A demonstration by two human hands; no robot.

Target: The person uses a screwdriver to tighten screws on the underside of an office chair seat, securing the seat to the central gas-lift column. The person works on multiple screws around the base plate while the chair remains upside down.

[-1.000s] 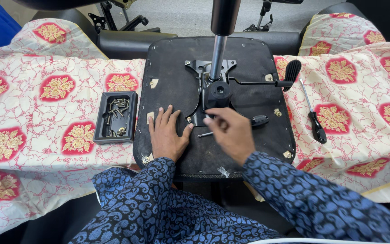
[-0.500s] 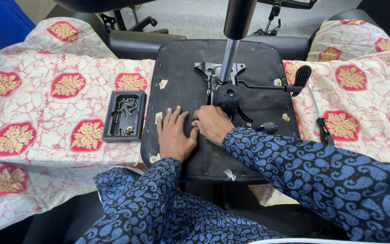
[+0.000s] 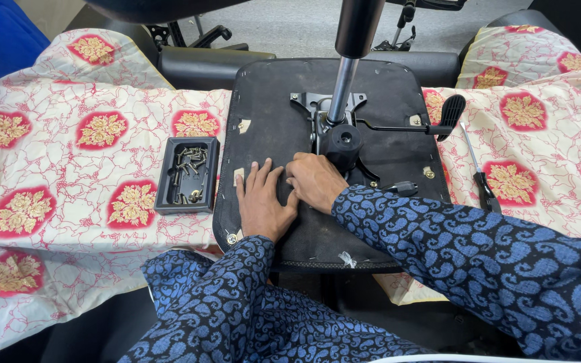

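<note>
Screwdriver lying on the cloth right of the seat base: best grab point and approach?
Grip the screwdriver by its dark handle, the thick end nearest the person, coming from above with the right hand. It lies flat on the patterned cloth, thin shaft pointing away toward the black lever paddle. The handle is probably the surest hold, and its sides look clear for fingers.

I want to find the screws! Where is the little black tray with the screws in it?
In the head view, the black tray lies on the flowered cloth, just left of the upturned chair seat and close to the left hand.
</note>
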